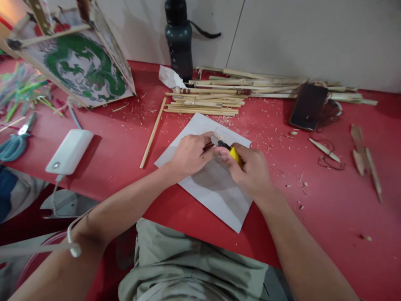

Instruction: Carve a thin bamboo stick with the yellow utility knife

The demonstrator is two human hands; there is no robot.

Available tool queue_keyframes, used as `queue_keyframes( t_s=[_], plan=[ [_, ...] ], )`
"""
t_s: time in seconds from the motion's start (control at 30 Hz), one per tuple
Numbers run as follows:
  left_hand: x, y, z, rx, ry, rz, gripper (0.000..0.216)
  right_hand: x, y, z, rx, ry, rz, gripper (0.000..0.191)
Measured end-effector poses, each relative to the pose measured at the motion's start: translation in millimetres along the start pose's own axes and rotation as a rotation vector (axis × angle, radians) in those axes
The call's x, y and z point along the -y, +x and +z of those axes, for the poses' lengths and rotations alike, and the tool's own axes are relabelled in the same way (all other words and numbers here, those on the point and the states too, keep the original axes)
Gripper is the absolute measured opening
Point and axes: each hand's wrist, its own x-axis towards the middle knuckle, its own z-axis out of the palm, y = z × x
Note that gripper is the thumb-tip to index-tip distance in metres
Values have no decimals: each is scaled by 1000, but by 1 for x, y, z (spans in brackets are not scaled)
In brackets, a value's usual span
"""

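Observation:
A yellow-and-black utility knife [235,156] is gripped in my right hand [254,169], its blade angled up and left over a white sheet of paper [216,196]. My left hand [191,154] is curled at the blade, thumb stretched toward the knife's black head and my right thumb. Whatever the left fingers hold, if anything, is hidden behind them. Pale wood shavings lie on the paper's upper part, just past the blade. Left of the paper, a single bamboo stick [153,133] rests on the red table [175,207].
Behind the paper lie several bamboo sticks [206,111]. A dark bottle [179,46] stands against the wall. A dragon lantern [90,69], white power bank [69,151] with cable, and scissors [17,144] are left. A phone [308,106] and carved wood pieces [360,154] are right.

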Motion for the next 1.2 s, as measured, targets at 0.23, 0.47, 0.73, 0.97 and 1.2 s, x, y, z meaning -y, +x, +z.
queue_keyframes(
  t_s=[0.23, 0.47, 0.73, 0.97, 1.2],
  plan=[
    [-7, -2, 0, -31, -46, -68, 62, 2, 1, -2, -50, -135, 1, 50],
    [-11, -4, 5, -50, -72, -130, 62, -1, 2, 2, -120, -235, 1, 50],
    [-5, -2, 5, -29, -14, -66, 64, 0, 1, 1, -20, -110, -10, 47],
    [-2, -4, 2, -100, 74, 39, 66, -2, 0, 1, -17, -59, -19, 45],
    [-7, -5, 2, -136, 123, -8, 66, -1, 3, -2, -52, -136, -48, 48]
  ],
)
